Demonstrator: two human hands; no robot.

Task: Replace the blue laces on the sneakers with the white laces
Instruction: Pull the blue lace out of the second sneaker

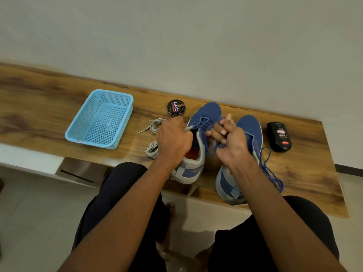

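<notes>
- Where the pale tiled floor point(29, 222) meets the bench, a wooden top point(49, 99) is seen under a plain wall point(176, 36).
- The left sneaker point(198, 142) is gripped at its collar by the left hand point(172, 140); its blue lace point(202, 124) is pinched by the curled right hand point(229, 140).
- White laces point(154, 138) are laid just left, near a blue basket point(100, 118).

Two blue sneakers point(208, 114) stand side by side, blue laces point(269, 169) partly loosened, white laces point(153, 150) bundled just left.

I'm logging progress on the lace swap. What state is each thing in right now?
Left sneaker: partly unlaced, blue lace being pulled.
Right sneaker: blue lace loose, trailing on bench.
White laces: bundled, unused.
Basket: empty, upright.
Polish tin: closed.
Left hand: steadying left sneaker.
Right hand: grip on blue lace.
</notes>
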